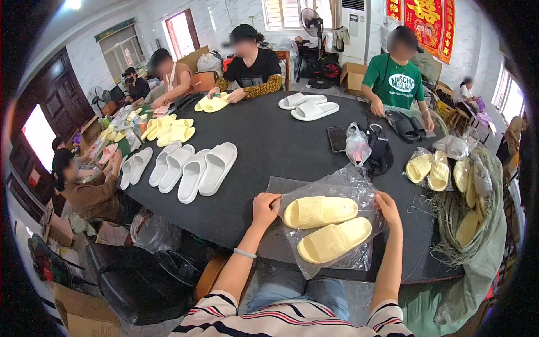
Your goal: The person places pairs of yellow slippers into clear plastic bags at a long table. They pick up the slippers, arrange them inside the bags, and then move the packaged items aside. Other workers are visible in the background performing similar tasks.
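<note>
A black table (252,151) spans mid-frame. On it, lower centre, a crinkled clear bag (343,183) surrounds two matte, pale yellow slippers (336,240), one above the other, slightly tilted, the upper one's broad strap ribbed. The left hand (265,211) curls at the bag's left edge, its clamping unclear; the right hand's (388,209) fingers pinch the right edge.

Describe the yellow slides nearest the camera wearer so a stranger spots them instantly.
On the big black table, find the near edge, where the wearer's left hand and right hand hold a clear plastic bag. Two pale yellow slides lie there, toes pointing left; unlike the other yellow slides, they sit between those hands.
</note>
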`<state>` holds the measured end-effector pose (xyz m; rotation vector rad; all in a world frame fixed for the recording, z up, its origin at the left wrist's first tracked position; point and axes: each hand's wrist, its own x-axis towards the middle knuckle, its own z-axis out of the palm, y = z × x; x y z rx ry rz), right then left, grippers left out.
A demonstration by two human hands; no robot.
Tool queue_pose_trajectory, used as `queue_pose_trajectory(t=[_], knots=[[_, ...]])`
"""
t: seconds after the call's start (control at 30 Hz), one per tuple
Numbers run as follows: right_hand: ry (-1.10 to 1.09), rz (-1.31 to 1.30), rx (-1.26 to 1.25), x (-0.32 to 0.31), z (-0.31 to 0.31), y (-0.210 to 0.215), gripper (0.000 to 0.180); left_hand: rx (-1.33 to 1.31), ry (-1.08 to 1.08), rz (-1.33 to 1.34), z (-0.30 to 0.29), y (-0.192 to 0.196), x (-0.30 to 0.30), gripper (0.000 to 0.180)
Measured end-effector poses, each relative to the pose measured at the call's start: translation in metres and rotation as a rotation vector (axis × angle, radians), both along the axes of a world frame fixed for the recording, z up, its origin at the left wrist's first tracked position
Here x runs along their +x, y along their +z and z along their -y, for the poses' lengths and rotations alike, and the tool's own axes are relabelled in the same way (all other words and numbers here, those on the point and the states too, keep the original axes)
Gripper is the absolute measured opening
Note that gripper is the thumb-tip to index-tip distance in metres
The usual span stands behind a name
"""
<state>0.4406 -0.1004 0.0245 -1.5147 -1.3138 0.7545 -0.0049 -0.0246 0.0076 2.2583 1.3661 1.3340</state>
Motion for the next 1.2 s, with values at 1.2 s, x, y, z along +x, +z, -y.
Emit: queue_pose_trajectory(t=[1.2], knots=[[1.061, -0.669, 0.129, -0.034, 0.059, 0.067, 0.016, -0.690, -0.091, 0.667, -0.078, 0.054, 0.015, 0.037]])
